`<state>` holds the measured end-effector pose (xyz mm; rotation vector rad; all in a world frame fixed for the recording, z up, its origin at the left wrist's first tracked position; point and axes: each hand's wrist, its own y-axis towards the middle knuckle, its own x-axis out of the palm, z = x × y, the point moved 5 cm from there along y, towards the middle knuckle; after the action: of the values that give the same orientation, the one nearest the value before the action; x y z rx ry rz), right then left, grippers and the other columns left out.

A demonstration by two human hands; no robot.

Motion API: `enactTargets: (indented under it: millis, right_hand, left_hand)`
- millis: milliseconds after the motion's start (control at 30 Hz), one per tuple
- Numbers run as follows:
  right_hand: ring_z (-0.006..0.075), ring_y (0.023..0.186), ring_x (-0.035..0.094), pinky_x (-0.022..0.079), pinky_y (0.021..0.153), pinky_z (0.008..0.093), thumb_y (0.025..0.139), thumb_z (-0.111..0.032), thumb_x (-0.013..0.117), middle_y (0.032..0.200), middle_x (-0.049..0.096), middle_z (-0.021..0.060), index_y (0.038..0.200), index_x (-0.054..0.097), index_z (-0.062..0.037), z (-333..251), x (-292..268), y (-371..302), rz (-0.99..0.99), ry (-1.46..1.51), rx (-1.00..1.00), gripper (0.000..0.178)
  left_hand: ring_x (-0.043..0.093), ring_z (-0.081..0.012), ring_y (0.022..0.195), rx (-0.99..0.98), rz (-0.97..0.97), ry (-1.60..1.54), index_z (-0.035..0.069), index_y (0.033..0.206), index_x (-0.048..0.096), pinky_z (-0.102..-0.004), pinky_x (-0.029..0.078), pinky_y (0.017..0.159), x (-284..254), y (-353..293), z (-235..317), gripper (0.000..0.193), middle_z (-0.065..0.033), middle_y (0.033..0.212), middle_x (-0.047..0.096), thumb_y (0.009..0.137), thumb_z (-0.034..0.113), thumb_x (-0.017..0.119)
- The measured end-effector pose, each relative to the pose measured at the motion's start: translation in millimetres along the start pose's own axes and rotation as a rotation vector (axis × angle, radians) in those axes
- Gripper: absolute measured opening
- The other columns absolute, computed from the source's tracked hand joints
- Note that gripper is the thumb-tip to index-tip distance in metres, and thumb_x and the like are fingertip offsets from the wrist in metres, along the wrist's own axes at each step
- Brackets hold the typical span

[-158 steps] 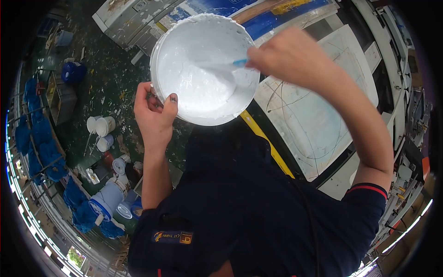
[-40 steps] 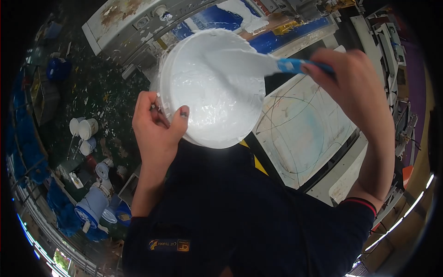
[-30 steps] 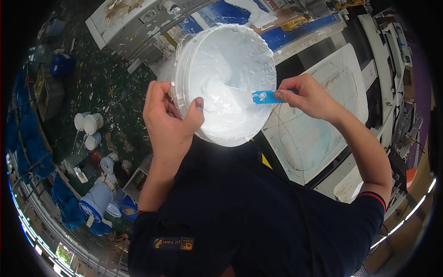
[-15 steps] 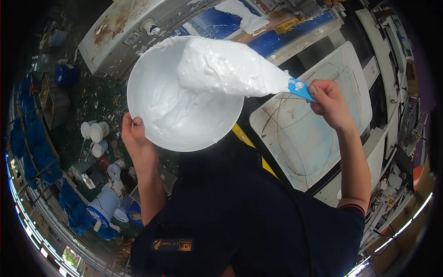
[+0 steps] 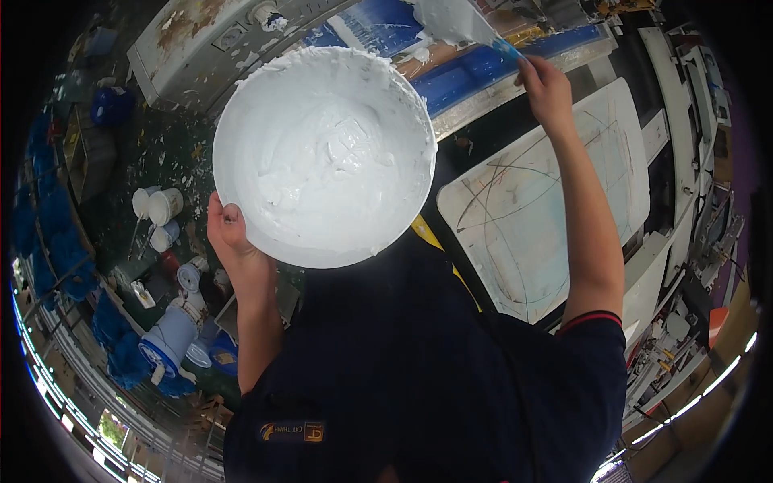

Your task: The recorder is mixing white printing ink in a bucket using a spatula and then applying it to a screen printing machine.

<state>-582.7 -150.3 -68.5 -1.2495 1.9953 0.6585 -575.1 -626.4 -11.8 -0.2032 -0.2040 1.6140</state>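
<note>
Since half a second ago, have swung the blue-handled spatula (image 5: 493, 39), in the right hand (image 5: 549, 92), away from above the white bucket (image 5: 330, 258) to the far blue panel (image 5: 366, 28). Pinch the handle narrowly between right thumb and fingers; cannot tell of any contact between spatula and panel. Hold the bucket at its left rim in the left hand (image 5: 235, 233), thumb at the edge, other fingers partly hidden. Have it in the middle, mouth turned up, with white paste (image 5: 346, 153) inside. See a pale, line-marked board (image 5: 555, 201) to the right, white tubs (image 5: 165, 206) to the left.
</note>
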Motion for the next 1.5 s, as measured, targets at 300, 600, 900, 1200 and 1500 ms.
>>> enactTargets:
  millis: [300, 600, 900, 1200, 1500]
  right_hand:
    - [0.0399, 0.104, 0.059, 0.05, 0.087, 0.0452, 0.089, -0.011, 0.054, 0.107, 0.06, 0.0225, 0.123, 0.06, -0.0095, -27, 84, 90, 0.123, -0.295, -0.224, 0.035]
    - [0.0345, 0.097, 0.062, 0.053, 0.078, 0.0444, 0.096, -0.013, 0.053, 0.107, 0.06, 0.0133, 0.144, 0.046, -0.0274, 32, 55, -18, 0.011, -0.539, -0.289, 0.051]
    - [0.0314, 0.089, 0.06, 0.051, 0.073, 0.0435, 0.094, -0.011, 0.054, 0.093, 0.056, 0.0134, 0.138, 0.054, -0.0223, -12, -62, -84, -0.148, -0.64, -0.175, 0.045]
    - [0.0389, 0.088, 0.064, 0.052, 0.078, 0.0455, 0.095, -0.011, 0.056, 0.095, 0.067, 0.0188, 0.125, 0.061, -0.0087, -81, 7, -78, -0.113, -0.057, -0.177, 0.031]
    - [0.0341, 0.085, 0.065, 0.054, 0.072, 0.0451, 0.095, -0.014, 0.054, 0.093, 0.063, 0.0125, 0.132, 0.057, -0.0237, -42, 28, -68, -0.184, -0.365, -0.186, 0.038]
  left_hand:
    - [0.059, -0.0087, 0.094, 0.001, 0.016, -0.086, -0.003, 0.123, 0.053, -0.0216, 0.047, 0.082, -28, 16, -29, 0.031, -0.0005, 0.1, 0.06, 0.098, 0.015, 0.05]
    - [0.058, -0.0087, 0.094, 0.11, -0.038, 0.138, -0.004, 0.124, 0.051, -0.0217, 0.046, 0.083, -9, 4, -8, 0.046, -0.0019, 0.1, 0.059, 0.102, 0.036, 0.05]
    - [0.061, -0.0153, 0.099, 0.1, -0.086, 0.082, -0.001, 0.124, 0.049, -0.0288, 0.051, 0.086, -18, 10, -12, 0.056, -0.0074, 0.111, 0.061, 0.1, 0.05, 0.048]
    - [0.061, -0.011, 0.092, -0.003, -0.028, -0.06, -0.003, 0.116, 0.054, -0.0247, 0.049, 0.082, -18, 15, -18, 0.057, -0.0051, 0.101, 0.063, 0.09, 0.047, 0.063]
    - [0.059, -0.0086, 0.084, 0.035, -0.044, 0.036, -0.001, 0.127, 0.053, -0.0228, 0.048, 0.074, -29, 14, -23, 0.036, 0.0001, 0.095, 0.059, 0.101, 0.023, 0.047]
